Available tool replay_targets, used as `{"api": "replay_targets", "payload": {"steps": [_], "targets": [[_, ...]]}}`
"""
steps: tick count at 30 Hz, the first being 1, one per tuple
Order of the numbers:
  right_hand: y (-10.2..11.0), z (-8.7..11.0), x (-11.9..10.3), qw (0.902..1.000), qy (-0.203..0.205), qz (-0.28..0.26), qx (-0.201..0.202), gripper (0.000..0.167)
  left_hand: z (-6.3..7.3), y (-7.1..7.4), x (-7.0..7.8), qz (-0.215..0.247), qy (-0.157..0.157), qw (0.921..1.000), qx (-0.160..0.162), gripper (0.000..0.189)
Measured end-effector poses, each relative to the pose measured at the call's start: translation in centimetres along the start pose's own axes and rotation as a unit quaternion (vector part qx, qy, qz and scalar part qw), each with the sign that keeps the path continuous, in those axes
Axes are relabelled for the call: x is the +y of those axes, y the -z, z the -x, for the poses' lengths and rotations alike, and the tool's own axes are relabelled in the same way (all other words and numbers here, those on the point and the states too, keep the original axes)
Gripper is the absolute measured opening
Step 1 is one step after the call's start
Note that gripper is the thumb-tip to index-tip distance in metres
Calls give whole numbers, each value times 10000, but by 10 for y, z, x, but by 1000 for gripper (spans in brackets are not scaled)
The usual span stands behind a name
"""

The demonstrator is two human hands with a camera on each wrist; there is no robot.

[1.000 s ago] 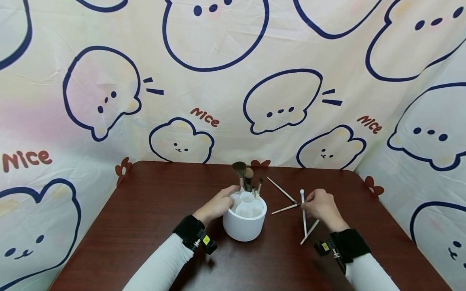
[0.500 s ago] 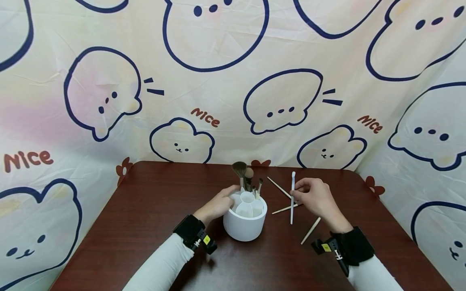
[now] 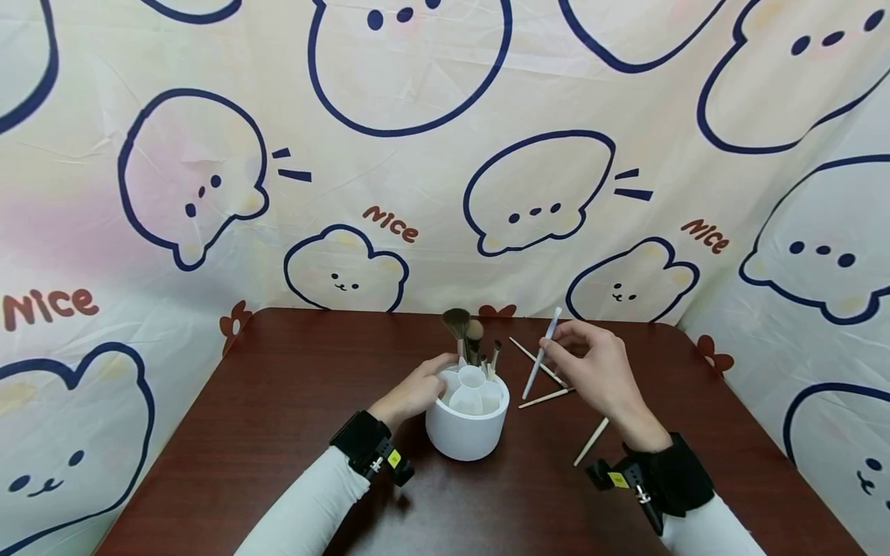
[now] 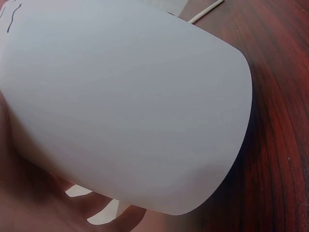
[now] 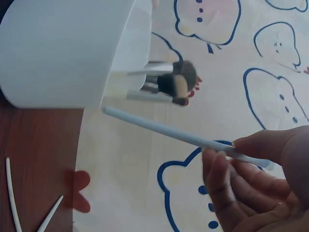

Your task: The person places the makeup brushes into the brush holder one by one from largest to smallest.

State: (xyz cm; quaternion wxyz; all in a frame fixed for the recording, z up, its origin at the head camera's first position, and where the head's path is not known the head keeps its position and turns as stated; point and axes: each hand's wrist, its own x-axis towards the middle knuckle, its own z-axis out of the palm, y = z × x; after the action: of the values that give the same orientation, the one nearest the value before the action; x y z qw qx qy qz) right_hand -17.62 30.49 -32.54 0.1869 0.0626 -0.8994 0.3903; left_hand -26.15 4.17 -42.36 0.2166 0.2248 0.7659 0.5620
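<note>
- Head view: left hand (image 3: 410, 392) on left side of white pot (image 3: 467, 436), fingers bent over the rim, gripping it.
- Pot stands upright on brown tabletop (image 3: 313, 448), near the middle; white dividers inside, round compartment (image 3: 473, 377) at center.
- In the pot, toward the back: wide dark brush (image 3: 456, 323), tan-tipped brush (image 3: 475, 332), plus smaller brushes (image 3: 496, 357) at right, heads up.
- Right hand (image 3: 598, 369) pinches white stick (image 3: 532, 376) between thumb and fingers; stick is right of the pot, slanted, top end leaning right, lower end pointing down-left, just beside the pot with a gap.
- Behind the held stick, back stick (image 3: 520, 347) lies slanted on the tabletop; middle stick (image 3: 545, 398) lies in front of it, ends close together by the right hand. Front stick (image 3: 591, 442) lies apart, nearer the person.
- Both arms: white sleeves (image 3: 306, 502), black wrist straps (image 3: 673, 472). Cloth (image 3: 431, 177) behind: blue bear outlines, red "Nice".
- Left wrist view: pot's plain wall fills most of it; left hand at lower left, fingers wrapped along the wall. Bit of a pale stick past the pot, top.
- Right wrist view: white stick pinched by thumb and fingers, far end right by the pot rim. Brush heads stick out past the rim, blurry. Two sticks on tabletop, lower left.
</note>
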Motion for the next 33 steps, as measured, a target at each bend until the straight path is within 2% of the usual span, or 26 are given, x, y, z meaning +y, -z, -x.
{"api": "replay_targets", "payload": {"steps": [7,13,20,28,33], "targets": [[-7,-2,-10,9991,290,-251,176,13,1,0,2,45,50,10000,-4,68],[-16,-1,-12,9984,348,-429,-121,14,0,0,0,65,53,10000,-26,69],[-35,4,-4,9970,473,-173,-596,9,-1,1,-2,13,-27,10000,-10,69],[-54,5,11,9956,305,136,-876,6,-1,0,-2,10,8,10000,18,69],[-59,6,18,9946,179,183,-1006,9,-1,0,-2,-9,-89,10000,37,69]]}}
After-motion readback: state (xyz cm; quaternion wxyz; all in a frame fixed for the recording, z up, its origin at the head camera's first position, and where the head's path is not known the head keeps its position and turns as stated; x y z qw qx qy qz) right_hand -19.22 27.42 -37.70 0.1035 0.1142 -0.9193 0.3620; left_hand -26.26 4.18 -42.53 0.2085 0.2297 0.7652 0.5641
